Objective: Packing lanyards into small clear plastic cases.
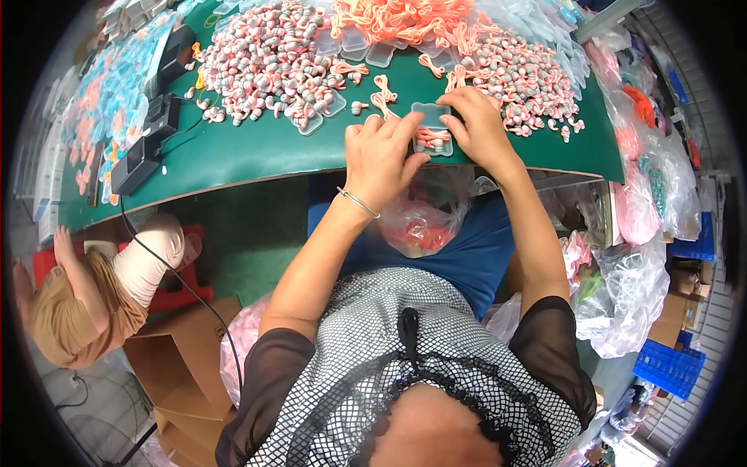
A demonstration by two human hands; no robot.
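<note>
A small clear plastic box (444,148) lies near the table's front edge with its lid raised on the far side. Inside it is a coiled orange cord with small pink-and-grey pieces. My left hand (381,154) grips the box's left side between thumb and forefinger, the other fingers curled. On the other side, my right hand (481,131) pinches the lid's right edge between thumb and fingers. Just beyond my left hand lie a loose orange cord bundle (383,97) and one pink-and-grey earplug-like piece (358,107).
Heaps of pink-and-grey pieces (268,58) and a pile of orange cords (405,19) cover the far side of the green table (233,152). Black devices (138,165) stand at the left. A person (85,303) sits at lower left. A plastic bag (420,222) hangs at my lap.
</note>
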